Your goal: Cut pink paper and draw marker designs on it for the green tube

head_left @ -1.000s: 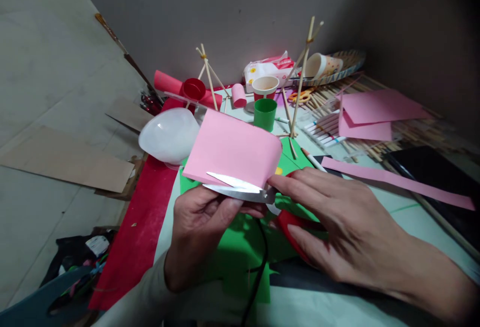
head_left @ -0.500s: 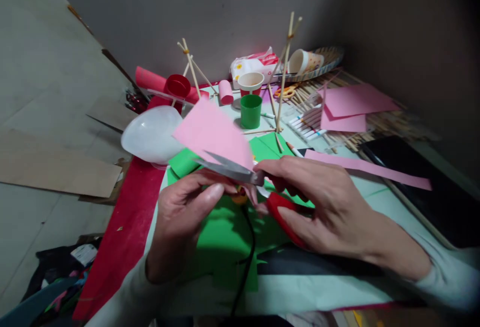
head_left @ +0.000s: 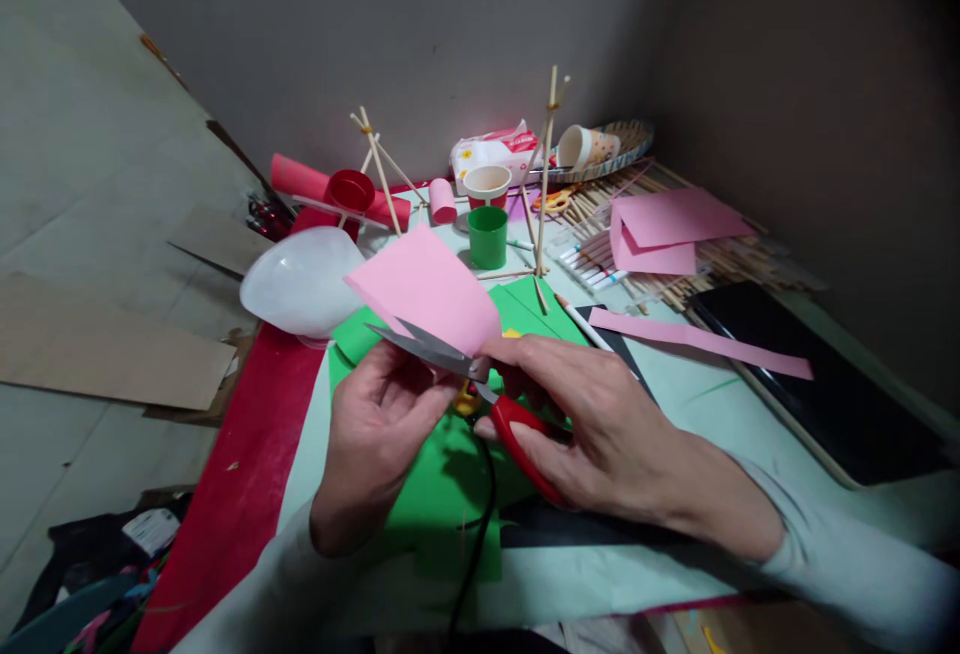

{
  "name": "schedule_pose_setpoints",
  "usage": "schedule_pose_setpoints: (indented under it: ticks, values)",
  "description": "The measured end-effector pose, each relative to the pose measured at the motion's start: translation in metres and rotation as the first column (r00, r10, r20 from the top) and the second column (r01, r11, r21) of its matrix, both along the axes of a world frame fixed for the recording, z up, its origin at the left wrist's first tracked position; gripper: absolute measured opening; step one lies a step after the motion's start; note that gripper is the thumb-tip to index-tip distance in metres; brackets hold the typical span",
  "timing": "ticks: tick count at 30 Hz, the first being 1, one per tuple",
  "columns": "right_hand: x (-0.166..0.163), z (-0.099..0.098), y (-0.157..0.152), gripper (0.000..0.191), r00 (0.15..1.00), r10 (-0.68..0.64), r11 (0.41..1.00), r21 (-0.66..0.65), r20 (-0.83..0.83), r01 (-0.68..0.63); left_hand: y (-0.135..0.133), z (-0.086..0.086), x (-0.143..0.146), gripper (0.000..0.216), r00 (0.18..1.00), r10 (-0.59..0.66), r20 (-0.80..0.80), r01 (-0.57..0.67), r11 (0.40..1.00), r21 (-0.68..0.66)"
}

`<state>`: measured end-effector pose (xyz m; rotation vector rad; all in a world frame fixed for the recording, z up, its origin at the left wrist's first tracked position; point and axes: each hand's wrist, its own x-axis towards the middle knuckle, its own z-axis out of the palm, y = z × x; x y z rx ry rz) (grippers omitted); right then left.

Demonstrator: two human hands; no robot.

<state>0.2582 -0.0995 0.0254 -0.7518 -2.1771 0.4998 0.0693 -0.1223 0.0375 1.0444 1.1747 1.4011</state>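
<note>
1. Your right hand (head_left: 600, 434) is clamped on the scissors (head_left: 480, 389). Your fingers are round the red handles, and the blades point left, slightly parted.
2. Your left hand (head_left: 382, 424) sits palm up under the blades and holds the pink paper (head_left: 420, 289) by its lower edge. The blades hide the exact finger contact.
3. The pink paper is off the table, tilted up and away from you, with its lower edge at the blade opening. It hangs above the green sheet (head_left: 450, 479).
4. Your hands are close together and meet at the scissors.
5. A black cable (head_left: 474, 534) crosses the green sheet below your hands.
6. To the left, a white bowl (head_left: 296, 279) sits just beside the pink paper, at the far end of the red sheet (head_left: 232, 494). A piece of cardboard (head_left: 105, 344) lies further left on the floor.
7. Behind the pink paper is a green cup (head_left: 488, 236), with a paper cup (head_left: 487, 184) just behind it. A tall stick tripod (head_left: 544, 174) stands to their right.
8. To the right, a pink strip (head_left: 697, 339) lies flat. Beyond it are the markers (head_left: 592, 264) and the pink sheets (head_left: 667, 229). A black board (head_left: 817, 374) lies near the strip.
</note>
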Motion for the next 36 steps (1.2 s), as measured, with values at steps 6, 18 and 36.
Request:
schedule_pose_setpoints:
  ticks: [6, 18, 36]
  values:
    - [0.011, 0.012, 0.004, 0.029, 0.995, -0.093, 0.995, 0.022, -0.019, 0.094, 0.0, 0.003, -0.011, 0.013, 0.92, 0.053, -0.389, 0.038, 0.974, 0.224]
    - [0.042, 0.044, 0.009, 0.038, 0.927, 0.026, 0.457, -0.82, -0.373, -0.343, -0.002, 0.025, -0.047, 0.016, 0.77, 0.312, -0.557, 0.066, 0.829, 0.556]
    - [0.01, 0.099, 0.024, 0.028, 0.948, 0.283, 0.712, -0.629, -0.148, -0.311, -0.001, 0.049, -0.067, 0.012, 0.784, -0.352, -0.512, 0.413, 0.911, 0.006]
